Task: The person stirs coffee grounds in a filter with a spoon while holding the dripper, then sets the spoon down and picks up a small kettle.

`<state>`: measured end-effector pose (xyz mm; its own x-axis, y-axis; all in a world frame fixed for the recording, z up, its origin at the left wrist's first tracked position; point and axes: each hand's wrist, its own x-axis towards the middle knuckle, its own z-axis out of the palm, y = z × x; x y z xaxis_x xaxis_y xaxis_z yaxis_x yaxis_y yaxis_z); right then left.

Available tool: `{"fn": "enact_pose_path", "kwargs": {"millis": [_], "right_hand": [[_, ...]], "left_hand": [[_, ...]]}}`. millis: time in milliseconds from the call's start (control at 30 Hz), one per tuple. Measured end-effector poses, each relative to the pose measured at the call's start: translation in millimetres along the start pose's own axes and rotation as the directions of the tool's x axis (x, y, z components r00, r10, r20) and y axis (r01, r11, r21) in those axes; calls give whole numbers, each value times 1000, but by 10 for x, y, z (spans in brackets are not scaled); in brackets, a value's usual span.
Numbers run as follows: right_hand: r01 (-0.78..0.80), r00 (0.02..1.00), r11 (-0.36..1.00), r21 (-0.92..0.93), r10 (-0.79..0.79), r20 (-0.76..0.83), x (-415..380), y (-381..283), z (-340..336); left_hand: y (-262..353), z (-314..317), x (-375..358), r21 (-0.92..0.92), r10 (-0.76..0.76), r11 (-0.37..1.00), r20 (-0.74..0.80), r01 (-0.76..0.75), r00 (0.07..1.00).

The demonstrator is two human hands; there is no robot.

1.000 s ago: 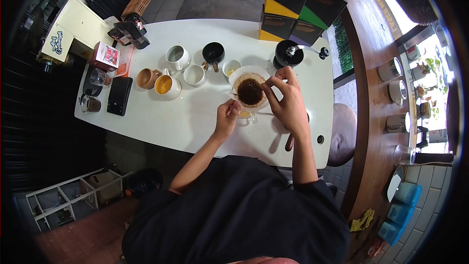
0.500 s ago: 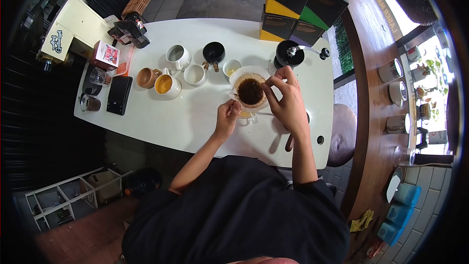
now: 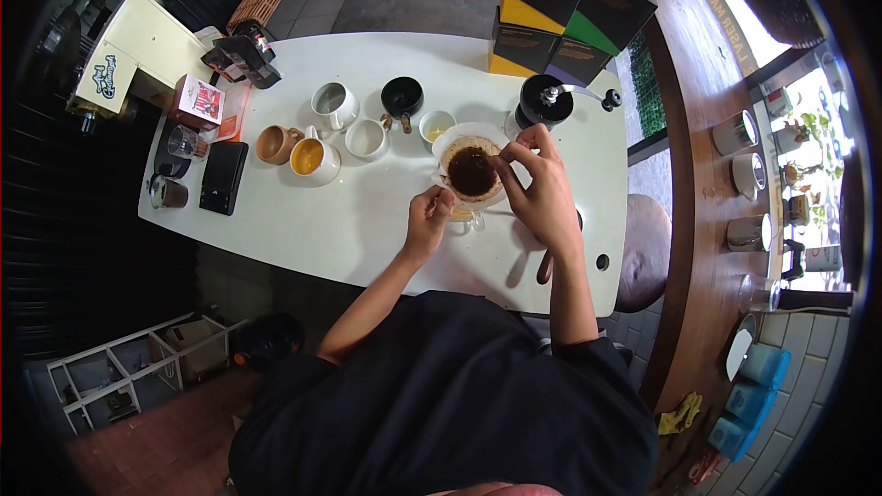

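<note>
A coffee dripper lined with a white paper filter [image 3: 459, 140] sits on top of a clear glass server [image 3: 473, 222], mostly hidden beneath it. Dark wet coffee [image 3: 471, 172] fills the filter's middle. At the near left side of the dripper, my left hand [image 3: 428, 222] is closed, its thumb and fingertips pinched at the dripper's edge. My right hand [image 3: 542, 186] comes in from the right, fingers closed in a pinch at the filter's right rim. A small pale cup [image 3: 436, 125] stands just behind the dripper on the left.
Several cups and mugs stand left of the dripper, including a yellow-lined mug [image 3: 314, 159] and a black cup [image 3: 402, 96]. A hand grinder [image 3: 544, 103] is behind my right hand. Stacked black boxes [image 3: 542, 14] are at the back; a black scale [image 3: 223, 178] lies left on the white table [image 3: 386, 220].
</note>
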<state>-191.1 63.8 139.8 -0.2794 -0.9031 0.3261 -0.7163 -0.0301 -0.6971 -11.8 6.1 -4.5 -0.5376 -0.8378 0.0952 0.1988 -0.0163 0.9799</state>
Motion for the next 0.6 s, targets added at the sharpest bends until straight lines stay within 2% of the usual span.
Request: {"fn": "enact_pose_path", "kwargs": {"millis": [200, 267, 367, 600], "right_hand": [[21, 1000, 999, -47, -22, -22, 12, -11, 4], [-33, 999, 998, 56, 32, 23, 21, -16, 0], [13, 999, 999, -36, -14, -50, 13, -3, 21], [-10, 1000, 1000, 14, 11, -21, 3, -27, -9]], "left_hand": [[-41, -10, 3, -11, 22, 1000, -6, -22, 1000], [-42, -2, 1, -11, 30, 999, -16, -30, 999], [-47, 6, 4, -26, 27, 999, -18, -28, 999], [-30, 12, 4, -37, 17, 999, -11, -18, 1000]]}}
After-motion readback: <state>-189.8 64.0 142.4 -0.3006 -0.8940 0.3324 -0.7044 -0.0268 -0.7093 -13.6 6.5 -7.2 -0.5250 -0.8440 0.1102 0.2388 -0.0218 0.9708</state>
